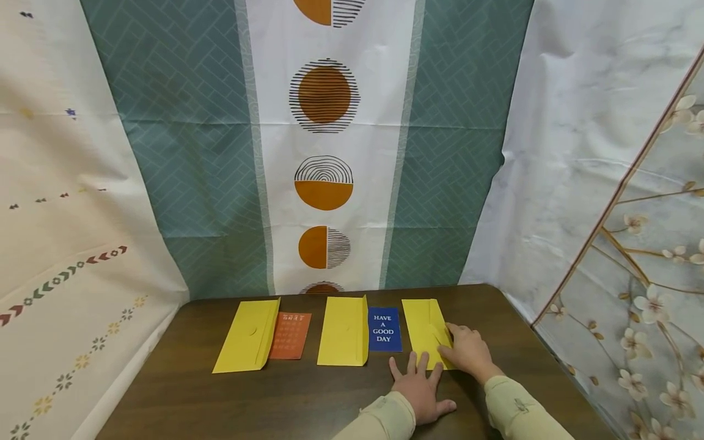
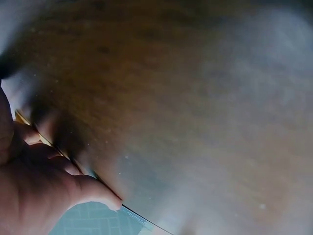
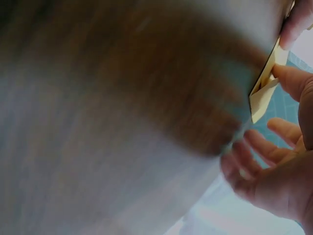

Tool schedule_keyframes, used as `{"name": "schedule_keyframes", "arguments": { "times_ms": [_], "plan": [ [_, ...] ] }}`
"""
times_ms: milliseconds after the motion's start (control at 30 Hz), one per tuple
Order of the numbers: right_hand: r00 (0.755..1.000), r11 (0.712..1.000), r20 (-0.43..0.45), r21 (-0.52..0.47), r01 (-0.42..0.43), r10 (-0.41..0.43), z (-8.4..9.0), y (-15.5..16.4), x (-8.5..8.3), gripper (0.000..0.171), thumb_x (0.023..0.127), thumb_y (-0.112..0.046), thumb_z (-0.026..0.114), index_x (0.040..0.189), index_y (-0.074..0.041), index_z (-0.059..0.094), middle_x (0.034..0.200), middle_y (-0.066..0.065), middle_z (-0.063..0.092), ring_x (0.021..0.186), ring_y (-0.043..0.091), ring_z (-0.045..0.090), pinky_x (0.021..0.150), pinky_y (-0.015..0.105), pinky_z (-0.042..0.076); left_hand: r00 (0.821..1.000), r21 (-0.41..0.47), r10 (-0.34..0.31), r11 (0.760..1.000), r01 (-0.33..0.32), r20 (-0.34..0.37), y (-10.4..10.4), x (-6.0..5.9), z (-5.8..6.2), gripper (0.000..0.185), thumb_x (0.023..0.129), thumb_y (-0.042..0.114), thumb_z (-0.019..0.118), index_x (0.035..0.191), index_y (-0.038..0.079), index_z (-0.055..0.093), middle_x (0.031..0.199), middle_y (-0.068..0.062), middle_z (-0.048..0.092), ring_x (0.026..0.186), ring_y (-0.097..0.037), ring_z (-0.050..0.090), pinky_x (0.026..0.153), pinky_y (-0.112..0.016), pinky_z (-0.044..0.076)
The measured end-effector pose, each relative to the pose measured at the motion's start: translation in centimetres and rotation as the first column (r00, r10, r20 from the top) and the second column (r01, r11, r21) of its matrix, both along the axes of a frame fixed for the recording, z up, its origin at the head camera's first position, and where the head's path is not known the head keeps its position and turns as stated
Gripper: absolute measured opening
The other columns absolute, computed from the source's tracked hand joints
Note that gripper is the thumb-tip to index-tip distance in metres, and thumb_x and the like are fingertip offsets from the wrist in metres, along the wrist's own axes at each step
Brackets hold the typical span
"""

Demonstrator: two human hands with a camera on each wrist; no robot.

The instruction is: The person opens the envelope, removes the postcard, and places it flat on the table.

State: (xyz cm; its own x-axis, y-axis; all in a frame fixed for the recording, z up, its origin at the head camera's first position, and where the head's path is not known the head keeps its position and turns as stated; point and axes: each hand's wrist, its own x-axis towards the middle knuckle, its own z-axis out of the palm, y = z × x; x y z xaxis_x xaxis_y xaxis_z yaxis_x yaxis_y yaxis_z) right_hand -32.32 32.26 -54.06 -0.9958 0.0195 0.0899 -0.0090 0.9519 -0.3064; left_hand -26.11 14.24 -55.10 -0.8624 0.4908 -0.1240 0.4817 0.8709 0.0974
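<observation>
Yellow envelopes, three of them, lie in a row on the dark wooden table. Left envelope has its flap open toward an orange card just beside it, the card lying partly under the flap edge. Middle envelope lies touching a blue card printed HAVE A GOOD DAY, on its right. Both cards lie outside the envelopes; whether any envelope holds anything cannot be told.

Right envelope is under the hands, at the near right of the row. Right hand rests on its right side, fingers loosely bent over the paper; the right wrist view shows fingertips at a yellow paper edge, blurred. Left hand lies flat on the table, fingers spread and straight, tips touching the envelope's near edge.

Patterned cloths hang behind and at both sides: a teal and white backdrop with orange circles at centre.
</observation>
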Motion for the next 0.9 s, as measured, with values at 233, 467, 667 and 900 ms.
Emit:
{"name": "schedule_keyframes", "arguments": {
  "times_ms": [233, 467, 667, 900],
  "plan": [
    [0.996, 0.985, -0.091, 0.173, 0.011, 0.005, -0.1, 1.2, 0.7, 0.089, 0.093, -0.058, 0.075, 0.158, -0.004, 0.049, 0.158, 0.041, 0.043, 0.15, 0.073, 0.021, 0.113, 0.091, 0.016, 0.999, -0.034, 0.007, 0.999, -0.009, -0.049, 0.7, -0.5, -1.4, 0.077, 0.094, 0.088, 0.043, 0.162, 0.051, 0.037, 0.174, 0.011, 0.032, 0.164, -0.023, 0.031, 0.121, -0.072, 0.032],
    [0.983, 0.957, -0.169, 0.289, -0.018, 0.069, 0.3, 1.3, 1.3, 0.089, 0.093, -0.059, 0.075, 0.161, -0.01, 0.047, 0.162, 0.038, 0.042, 0.153, 0.071, 0.017, 0.113, 0.091, 0.01, 0.999, -0.029, 0.006, 1.0, -0.008, -0.049, 0.8, -0.7, -1.9, 0.077, 0.094, 0.088, 0.044, 0.161, 0.051, 0.039, 0.174, 0.011, 0.033, 0.163, -0.023, 0.033, 0.12, -0.073, 0.033],
    [0.977, 0.955, -0.193, 0.296, -0.031, 0.091, 0.6, 1.8, 1.5, 0.085, 0.095, -0.054, 0.076, 0.162, -0.01, 0.047, 0.16, 0.037, 0.044, 0.152, 0.07, 0.024, 0.113, 0.09, 0.015, 0.999, -0.029, 0.004, 1.0, -0.006, -0.043, 0.6, -0.7, -1.8, 0.077, 0.095, 0.087, 0.042, 0.162, 0.05, 0.038, 0.175, 0.01, 0.031, 0.164, -0.024, 0.03, 0.12, -0.074, 0.031],
    [0.948, 0.929, -0.268, 0.363, -0.069, 0.175, 0.3, 3.4, 1.5, 0.073, 0.093, -0.034, 0.083, 0.157, -0.014, 0.055, 0.156, 0.033, 0.052, 0.148, 0.063, 0.04, 0.11, 0.085, 0.032, 1.0, -0.019, 0.001, 1.0, -0.001, -0.017, 0.5, -0.7, -1.4, 0.076, 0.095, 0.086, 0.044, 0.162, 0.05, 0.038, 0.175, 0.01, 0.031, 0.164, -0.023, 0.029, 0.121, -0.074, 0.03]
  ]
}}
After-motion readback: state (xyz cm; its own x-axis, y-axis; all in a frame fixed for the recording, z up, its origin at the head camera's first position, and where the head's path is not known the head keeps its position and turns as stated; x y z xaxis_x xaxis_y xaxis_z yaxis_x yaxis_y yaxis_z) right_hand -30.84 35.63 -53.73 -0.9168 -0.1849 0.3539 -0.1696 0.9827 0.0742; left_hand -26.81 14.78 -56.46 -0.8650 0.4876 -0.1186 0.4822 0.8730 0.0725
